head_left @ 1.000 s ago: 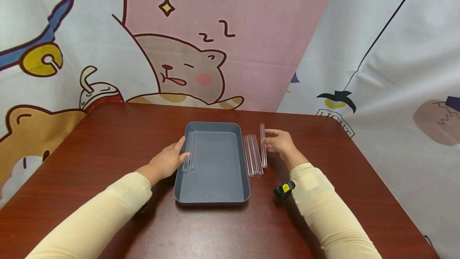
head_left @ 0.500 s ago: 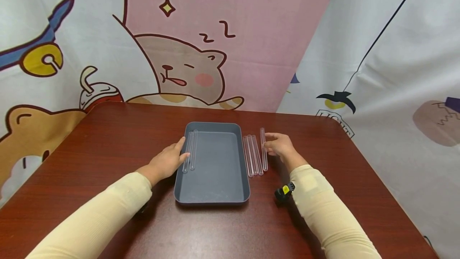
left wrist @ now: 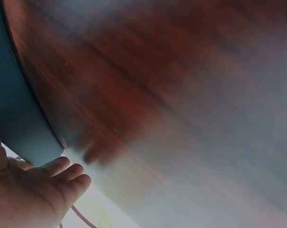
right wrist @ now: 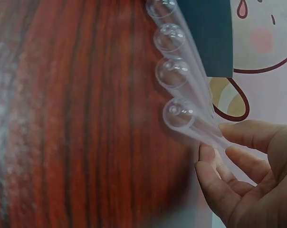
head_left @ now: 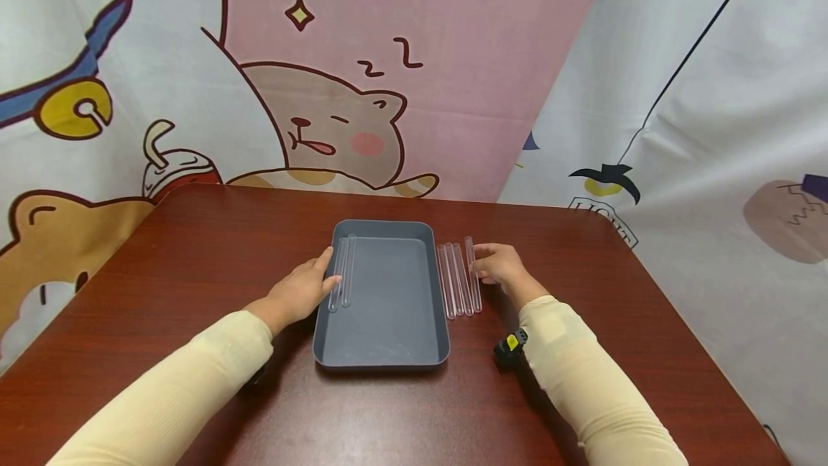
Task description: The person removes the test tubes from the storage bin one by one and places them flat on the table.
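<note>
With thumb and fingers, my right hand (head_left: pixel 499 266) pinches a clear test tube (head_left: pixel 476 299) just right of the tray; its rounded end (right wrist: pixel 179 114) faces the right wrist camera. Three more clear test tubes (head_left: pixel 452 282) lie side by side on the table, close to its left. My left hand (head_left: pixel 299 292) rests at the left rim of a grey rectangular tray (head_left: pixel 391 329), fingers extended and thumb over the edge. Inside the tray, two test tubes (head_left: pixel 348 275) lie lengthwise along that left side. In the left wrist view, spread fingers (left wrist: pixel 70 183) show beside the tray's outer wall.
Beneath everything is a dark red-brown wooden table (head_left: pixel 213 250). Behind it hangs a curtain (head_left: pixel 479 78) with cartoon prints. A black device with a yellow patch (head_left: pixel 511 347) is worn at the right wrist.
My right hand has brought the pinched test tube down and slightly nearer, then left against the row of three. The left hand and the tray have stayed put.
</note>
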Action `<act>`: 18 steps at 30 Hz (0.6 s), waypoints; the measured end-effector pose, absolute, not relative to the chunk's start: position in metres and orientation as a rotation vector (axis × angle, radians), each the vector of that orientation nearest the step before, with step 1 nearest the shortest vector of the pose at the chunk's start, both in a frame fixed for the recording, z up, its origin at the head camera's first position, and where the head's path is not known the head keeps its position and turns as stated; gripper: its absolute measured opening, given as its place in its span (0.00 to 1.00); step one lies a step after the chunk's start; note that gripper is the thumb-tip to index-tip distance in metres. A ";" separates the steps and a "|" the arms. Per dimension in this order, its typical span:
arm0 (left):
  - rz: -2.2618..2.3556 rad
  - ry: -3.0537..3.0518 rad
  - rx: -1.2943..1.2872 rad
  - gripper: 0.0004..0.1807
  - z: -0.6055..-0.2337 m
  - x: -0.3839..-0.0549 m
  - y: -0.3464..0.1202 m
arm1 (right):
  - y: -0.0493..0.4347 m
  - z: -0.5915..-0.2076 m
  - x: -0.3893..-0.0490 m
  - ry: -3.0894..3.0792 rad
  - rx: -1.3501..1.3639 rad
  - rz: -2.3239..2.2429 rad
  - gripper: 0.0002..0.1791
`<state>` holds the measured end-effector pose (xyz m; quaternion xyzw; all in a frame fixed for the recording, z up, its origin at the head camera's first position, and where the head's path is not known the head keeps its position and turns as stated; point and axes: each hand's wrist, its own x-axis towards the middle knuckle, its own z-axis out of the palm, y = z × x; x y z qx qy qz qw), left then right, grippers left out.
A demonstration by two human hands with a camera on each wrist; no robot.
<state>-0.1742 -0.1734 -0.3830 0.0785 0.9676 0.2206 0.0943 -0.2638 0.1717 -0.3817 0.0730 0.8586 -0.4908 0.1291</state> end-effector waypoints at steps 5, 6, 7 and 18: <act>0.659 2.872 0.234 0.38 -0.384 -0.174 -0.174 | 0.170 -0.384 -0.264 2.536 0.201 -1.366 0.26; 0.658 2.873 0.234 0.37 -0.383 -0.174 -0.174 | 0.169 -0.384 -0.264 2.544 0.198 -1.357 0.26; 0.658 2.873 0.234 0.37 -0.383 -0.174 -0.174 | 0.169 -0.384 -0.264 2.549 0.197 -1.348 0.26; 0.661 2.863 0.221 0.37 -0.381 -0.173 -0.173 | 0.167 -0.384 -0.264 2.585 0.166 -1.296 0.23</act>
